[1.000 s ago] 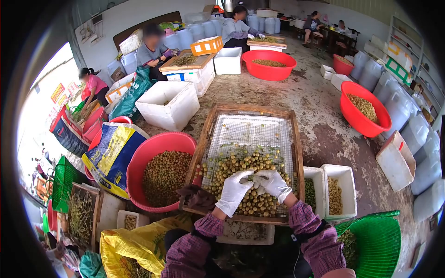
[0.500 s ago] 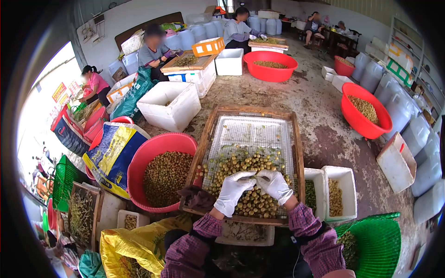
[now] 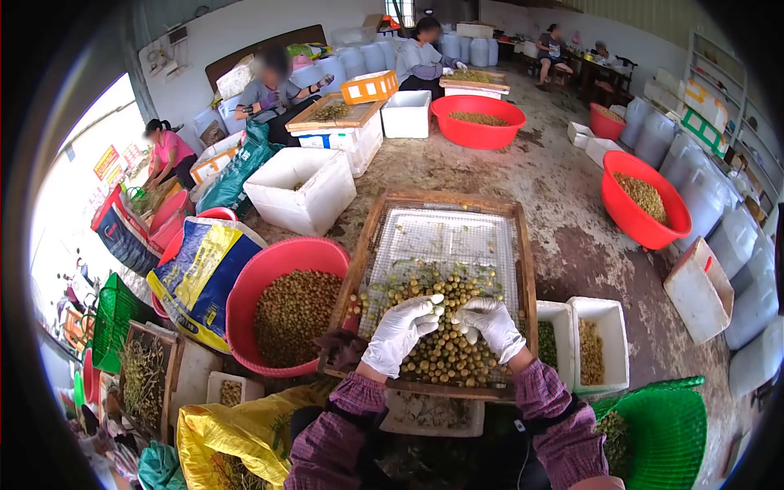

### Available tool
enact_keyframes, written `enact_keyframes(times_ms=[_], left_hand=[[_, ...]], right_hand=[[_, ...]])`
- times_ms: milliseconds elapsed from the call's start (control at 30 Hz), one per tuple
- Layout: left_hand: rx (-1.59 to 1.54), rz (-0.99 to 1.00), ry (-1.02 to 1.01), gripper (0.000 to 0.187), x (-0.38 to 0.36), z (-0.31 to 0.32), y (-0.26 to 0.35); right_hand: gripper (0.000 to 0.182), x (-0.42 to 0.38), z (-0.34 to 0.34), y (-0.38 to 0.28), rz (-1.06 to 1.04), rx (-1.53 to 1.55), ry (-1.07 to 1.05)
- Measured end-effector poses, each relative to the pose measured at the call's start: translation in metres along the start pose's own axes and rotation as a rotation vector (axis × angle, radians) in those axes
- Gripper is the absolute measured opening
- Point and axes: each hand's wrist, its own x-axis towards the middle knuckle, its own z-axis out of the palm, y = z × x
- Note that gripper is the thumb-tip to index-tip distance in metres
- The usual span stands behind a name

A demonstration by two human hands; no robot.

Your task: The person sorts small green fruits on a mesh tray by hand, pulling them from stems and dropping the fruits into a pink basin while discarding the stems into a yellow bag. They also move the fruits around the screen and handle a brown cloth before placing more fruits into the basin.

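Note:
A wooden-framed mesh tray (image 3: pixel 523 269) lies before me, with a heap of small round yellow-brown and green fruits (image 3: pixel 449 359) on its nearer half. My left hand (image 3: pixel 402 333), in a thin white glove, is closed over the left of the heap. A small greenish fruit shows at its fingertips. Just right of it, my gloved right hand (image 3: pixel 493 327) has its fingers pinched together low over the fruits. I cannot tell what that pinch holds. A dark crumpled cloth (image 3: pixel 343 347) lies at the tray's near left corner.
Left of the tray stands a red tub (image 3: pixel 237 306) of fruits; right of it, white foam boxes (image 3: pixel 608 314). A green basket (image 3: pixel 670 433) and yellow sack (image 3: pixel 200 445) flank me. Other people sit at similar trays (image 3: pixel 363 114) behind. Red basins (image 3: pixel 616 196) stand on the floor.
My hands have parted, the left tilting upright and the right shifting slightly right. The fruits have shifted a little. A seated person behind has raised a hand from the tray.

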Motion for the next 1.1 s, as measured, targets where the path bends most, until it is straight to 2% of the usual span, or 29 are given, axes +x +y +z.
enact_keyframes(times_ms=[100, 167, 200, 233, 267, 433, 533, 667, 700, 767, 800, 867, 933, 1000, 1100], left_hand=[[-0.087, 0.028, -0.008, 0.027, 0.0, -0.005, 0.001], [-0.115, 0.025, -0.06, 0.03, 0.002, -0.01, 0.006], [-0.13, 0.019, -0.086, 0.031, 0.001, -0.011, 0.007], [-0.152, 0.055, -0.087, 0.029, 0.001, -0.009, 0.006], [-0.207, 0.048, -0.086, 0.03, 0.001, -0.011, 0.005], [-0.21, 0.071, -0.004, 0.031, -0.003, -0.013, 0.003], [-0.297, 0.021, -0.049, 0.034, -0.003, -0.017, 0.005], [-0.26, 0.005, -0.091, 0.039, -0.006, -0.012, 0.01], [-0.352, -0.019, -0.115, 0.034, -0.007, -0.013, 0.01], [-0.258, -0.007, -0.061, 0.033, -0.008, -0.007, 0.011], [-0.211, -0.003, -0.034, 0.032, -0.009, -0.005, 0.011], [-0.049, 0.02, 0.023, 0.033, -0.009, -0.005, 0.01], [0.002, 0.016, 0.051, 0.032, -0.005, -0.009, 0.004], [-0.054, -0.008, 0.053, 0.03, 0.003, -0.021, -0.005], [-0.064, -0.009, 0.05, 0.029, 0.0, -0.019, -0.005]], right_hand=[[0.01, -0.025, 0.016, -0.028, -0.015, -0.031, -0.238], [0.012, -0.041, 0.038, -0.026, 0.064, -0.264, -0.438], [0.011, -0.048, 0.05, -0.021, -0.152, -0.48, -0.539], [0.017, -0.05, 0.061, 0.004, -0.35, -0.718, -0.534], [0.021, -0.057, 0.07, 0.017, -0.275, -0.869, -0.558], [0.026, -0.07, 0.094, 0.045, -0.345, -0.933, -0.465], [0.024, -0.064, 0.093, 0.006, -0.212, -1.038, -0.417], [0.02, -0.038, 0.068, -0.013, -0.378, -0.903, 0.037], [0.018, -0.034, 0.061, -0.017, -0.39, -0.87, 0.076], [0.015, -0.026, 0.047, -0.019, -0.337, -0.743, 0.139], [0.015, -0.017, 0.037, -0.01, -0.398, -0.716, 0.153], [0.014, -0.009, 0.022, -0.022, -0.097, -0.432, 0.183], [0.014, 0.008, -0.001, -0.032, -0.065, -0.333, 0.314], [0.011, 0.038, -0.04, -0.016, -0.099, -0.348, 0.368], [0.026, 0.068, -0.069, 0.012, -0.111, -0.936, 0.321]])
